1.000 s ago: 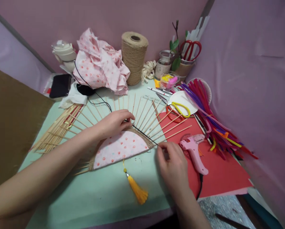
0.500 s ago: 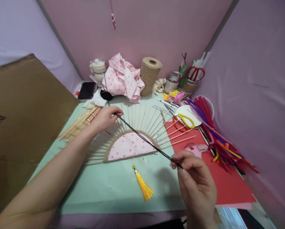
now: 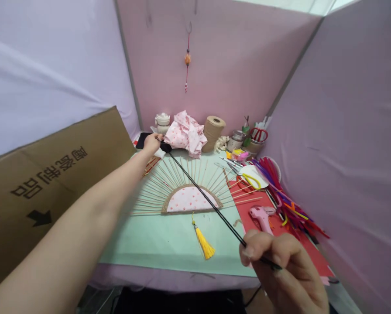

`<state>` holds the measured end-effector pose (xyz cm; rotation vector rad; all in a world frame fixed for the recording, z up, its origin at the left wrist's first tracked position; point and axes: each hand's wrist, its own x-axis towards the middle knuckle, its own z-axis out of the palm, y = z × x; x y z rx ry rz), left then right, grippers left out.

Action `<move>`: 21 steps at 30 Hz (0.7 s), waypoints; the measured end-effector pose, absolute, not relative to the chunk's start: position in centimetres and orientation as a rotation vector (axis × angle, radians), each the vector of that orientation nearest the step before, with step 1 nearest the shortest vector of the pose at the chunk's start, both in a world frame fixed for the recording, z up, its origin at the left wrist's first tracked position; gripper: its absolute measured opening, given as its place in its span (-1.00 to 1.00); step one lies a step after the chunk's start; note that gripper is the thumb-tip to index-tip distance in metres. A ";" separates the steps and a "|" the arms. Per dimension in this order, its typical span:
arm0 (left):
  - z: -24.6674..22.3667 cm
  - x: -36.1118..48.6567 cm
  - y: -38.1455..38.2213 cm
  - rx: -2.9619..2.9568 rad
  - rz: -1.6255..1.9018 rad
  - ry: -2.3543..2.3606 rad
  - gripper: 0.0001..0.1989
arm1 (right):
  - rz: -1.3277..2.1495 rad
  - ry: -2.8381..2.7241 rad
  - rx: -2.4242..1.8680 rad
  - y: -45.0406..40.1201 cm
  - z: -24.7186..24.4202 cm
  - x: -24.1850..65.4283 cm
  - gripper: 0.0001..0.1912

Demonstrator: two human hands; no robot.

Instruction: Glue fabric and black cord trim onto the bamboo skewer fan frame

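Note:
A doubled black cord runs taut across the table between my two hands. My left hand, stretched far out, pinches its distant end beside a black ball of cord. Close to me, my right hand is closed on the near end between thumb and fingers. Beneath the cord lies a half-round fan piece of pink dotted fabric edged with twine, and thin wooden sticks radiate from it. A yellow tassel lies below its straight edge.
To the right are red paper, a pink glue gun, yellow-handled scissors and colourful pipe cleaners. Along the back stand crumpled dotted fabric, a twine spool and jars. A cardboard box borders the left.
My left hand has reached farther away towards the back, and my right hand has come nearer to me, so the cord span is longer. The view has tilted up, showing more wall.

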<state>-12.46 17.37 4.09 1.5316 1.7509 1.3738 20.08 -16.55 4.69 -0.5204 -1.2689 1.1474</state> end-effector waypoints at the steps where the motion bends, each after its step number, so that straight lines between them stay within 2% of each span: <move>1: 4.4 -12.5 17.5 1.461 1.403 1.705 -0.78 | 1.116 -1.274 -0.522 -17.0 5.2 20.2 -0.98; 10: 6.2 -12.0 17.9 1.079 1.551 1.277 -0.86 | 0.989 -1.331 -0.654 -18.1 6.4 20.4 -0.92; 17: 8.8 -10.9 18.3 1.001 1.552 1.152 -0.90 | 1.028 -1.681 -1.065 -6.5 5.2 19.3 -0.85; 19: 9.1 -11.0 18.4 0.974 1.557 1.156 -0.88 | 1.039 -1.746 -1.122 -2.4 5.4 18.2 -0.85; 21: 9.2 -11.4 18.5 0.929 1.578 1.164 -0.83 | 0.999 -1.927 -1.211 1.5 5.8 16.8 -0.76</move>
